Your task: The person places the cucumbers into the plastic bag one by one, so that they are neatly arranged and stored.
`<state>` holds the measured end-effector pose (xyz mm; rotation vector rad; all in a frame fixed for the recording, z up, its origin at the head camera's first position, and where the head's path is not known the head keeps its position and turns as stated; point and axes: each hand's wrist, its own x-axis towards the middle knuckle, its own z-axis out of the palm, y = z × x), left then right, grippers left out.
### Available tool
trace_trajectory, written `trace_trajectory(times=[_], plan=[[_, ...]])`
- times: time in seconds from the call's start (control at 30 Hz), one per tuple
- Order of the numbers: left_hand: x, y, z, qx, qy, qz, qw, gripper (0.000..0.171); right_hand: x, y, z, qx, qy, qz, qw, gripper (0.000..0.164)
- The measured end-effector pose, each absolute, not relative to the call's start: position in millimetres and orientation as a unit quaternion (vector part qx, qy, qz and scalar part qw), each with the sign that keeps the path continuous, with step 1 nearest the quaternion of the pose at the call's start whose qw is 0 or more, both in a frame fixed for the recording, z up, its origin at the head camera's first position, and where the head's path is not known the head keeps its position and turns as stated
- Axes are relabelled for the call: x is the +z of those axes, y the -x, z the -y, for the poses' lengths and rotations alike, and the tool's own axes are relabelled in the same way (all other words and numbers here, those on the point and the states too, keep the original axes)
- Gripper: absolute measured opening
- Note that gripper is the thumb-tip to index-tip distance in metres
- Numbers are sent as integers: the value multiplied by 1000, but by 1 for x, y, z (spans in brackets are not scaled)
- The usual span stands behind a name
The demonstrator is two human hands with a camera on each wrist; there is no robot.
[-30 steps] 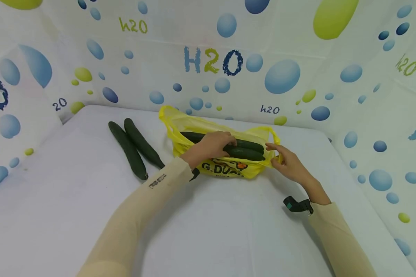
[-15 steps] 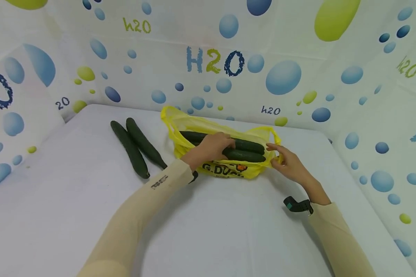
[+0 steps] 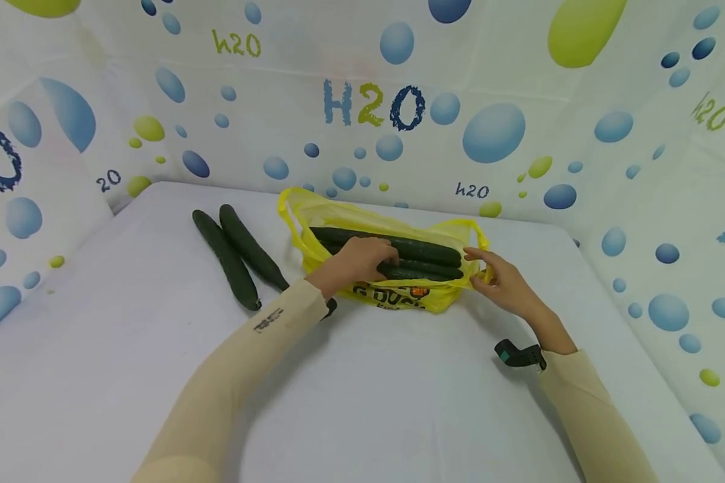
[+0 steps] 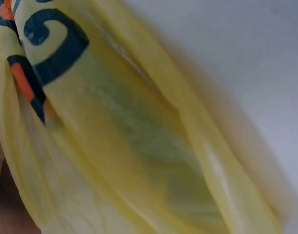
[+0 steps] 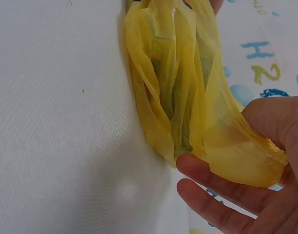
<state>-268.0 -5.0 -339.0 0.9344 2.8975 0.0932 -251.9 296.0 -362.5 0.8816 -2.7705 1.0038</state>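
Multiple cucumbers (image 3: 429,252) point lengthwise toward the right hand (image 3: 506,286), which pinches the bag (image 3: 444,299); left hand (image 3: 358,260) over them, nearer, grip unclear.

The white table (image 3: 387,389) bears two green cucumbers (image 3: 226,259) side by side and, near them, a yellow plastic bag (image 3: 441,297).

Head view looks down; close wrist views share the bag (image 3: 393,297).
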Motion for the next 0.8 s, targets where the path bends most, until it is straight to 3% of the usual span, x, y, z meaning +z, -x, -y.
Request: trace_trajectory(times=[0.8], plan=[[-332, 256, 44, 71, -283, -956, 37, 26, -366, 256, -294, 320, -296, 900, 32, 55]])
